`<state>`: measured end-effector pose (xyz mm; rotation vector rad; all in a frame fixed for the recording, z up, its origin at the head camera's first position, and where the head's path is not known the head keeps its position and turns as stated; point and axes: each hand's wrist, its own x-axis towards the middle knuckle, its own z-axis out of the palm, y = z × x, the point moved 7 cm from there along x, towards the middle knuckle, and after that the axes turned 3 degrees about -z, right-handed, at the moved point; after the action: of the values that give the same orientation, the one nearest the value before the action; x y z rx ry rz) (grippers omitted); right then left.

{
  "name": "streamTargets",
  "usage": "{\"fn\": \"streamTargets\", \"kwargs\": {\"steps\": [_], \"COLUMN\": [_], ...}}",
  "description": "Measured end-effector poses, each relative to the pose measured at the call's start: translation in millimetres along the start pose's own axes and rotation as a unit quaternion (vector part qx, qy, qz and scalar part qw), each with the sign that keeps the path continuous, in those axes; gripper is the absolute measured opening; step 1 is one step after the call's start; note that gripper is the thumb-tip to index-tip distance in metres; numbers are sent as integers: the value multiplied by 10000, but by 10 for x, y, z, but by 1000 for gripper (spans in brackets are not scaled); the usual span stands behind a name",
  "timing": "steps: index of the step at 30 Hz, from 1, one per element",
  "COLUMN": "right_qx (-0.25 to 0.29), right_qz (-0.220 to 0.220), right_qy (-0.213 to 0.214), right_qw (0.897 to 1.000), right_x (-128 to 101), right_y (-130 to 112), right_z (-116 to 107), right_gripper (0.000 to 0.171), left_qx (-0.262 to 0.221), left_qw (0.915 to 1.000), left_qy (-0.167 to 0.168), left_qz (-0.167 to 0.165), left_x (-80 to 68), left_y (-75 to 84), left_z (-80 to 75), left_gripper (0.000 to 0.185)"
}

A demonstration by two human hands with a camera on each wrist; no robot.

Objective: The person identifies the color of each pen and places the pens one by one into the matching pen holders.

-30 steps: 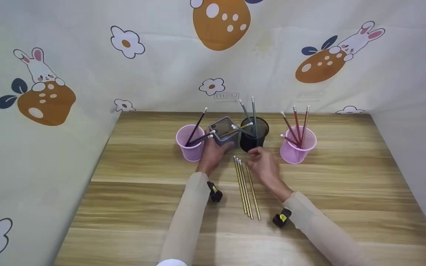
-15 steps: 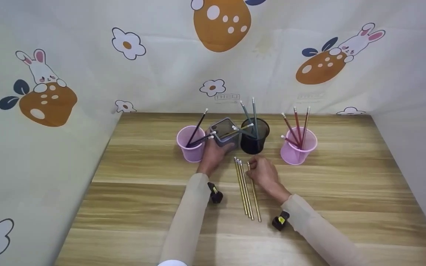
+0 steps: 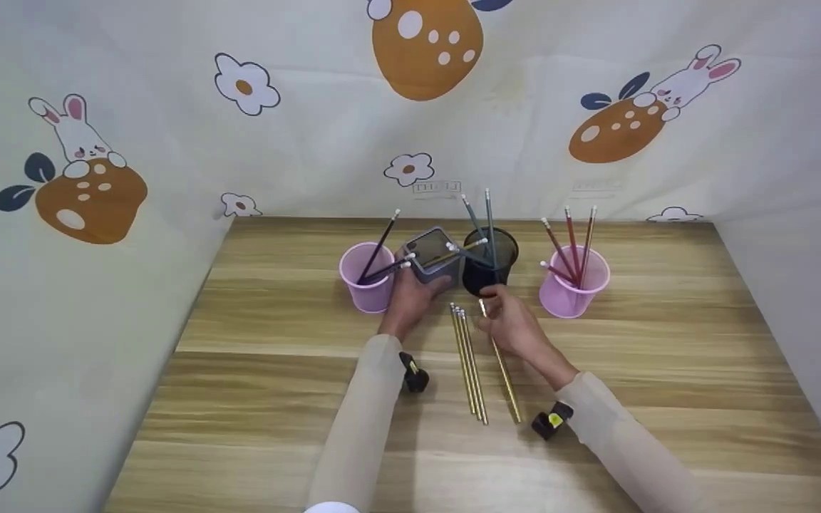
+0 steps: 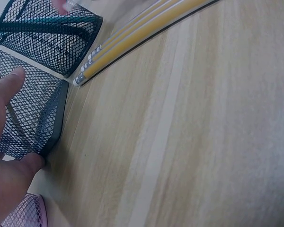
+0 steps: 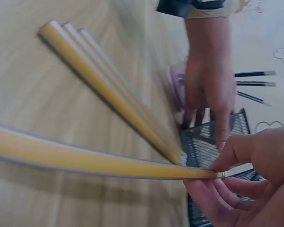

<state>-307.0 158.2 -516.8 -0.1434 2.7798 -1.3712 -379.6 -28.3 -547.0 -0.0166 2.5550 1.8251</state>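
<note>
Right hand (image 3: 514, 324): grip pinches one yellow wooden pencil (image 3: 502, 365) near its eraser end; far end low over the wood-grain worktop (image 3: 667, 342), touching or not: can't tell. Pencil sits just right of 3 yellow pencils (image 3: 469, 360) lying side by side, angled away from them.

Left hand (image 3: 410, 299): fingers curled round grey square mesh pencil holder (image 3: 433, 258), tilted, btwn left pink plastic cup (image 3: 368, 278) w/ dark pencils & black round mesh cup (image 3: 490, 260).

Right pink cup (image 3: 573, 281): red pencils, upright.
</note>
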Motion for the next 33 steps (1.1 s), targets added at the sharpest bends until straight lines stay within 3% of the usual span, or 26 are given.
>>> {"fn": "streamTargets", "kwargs": {"steps": [5,11,17,27,33], "right_qx": [447,938,2003,2955,3449], "right_qz": [-435,-971,-749,-561,-685], "right_qy": [-4,306,557,655,1202], "right_qw": [9981,9904,9753,9515,9284], "right_x": [13,54,134,312,326], "right_y": [-183,-403,-510,-601,-667], "right_z": [-193,-440,-608,-737,-803], "right_gripper": [51,44,44,45,39], "left_qx": [-56,34,122,134,-83], "left_qw": [10000,10000,9999,9999,9999], "left_qy": [-13,-16,4,-22,-1], "left_qz": [37,48,88,55,118], "left_x": [1,0,8,15,2], "left_y": [7,6,12,10,7], "left_z": [-3,-13,-3,13,1], "left_gripper": [98,99,97,97,95]}}
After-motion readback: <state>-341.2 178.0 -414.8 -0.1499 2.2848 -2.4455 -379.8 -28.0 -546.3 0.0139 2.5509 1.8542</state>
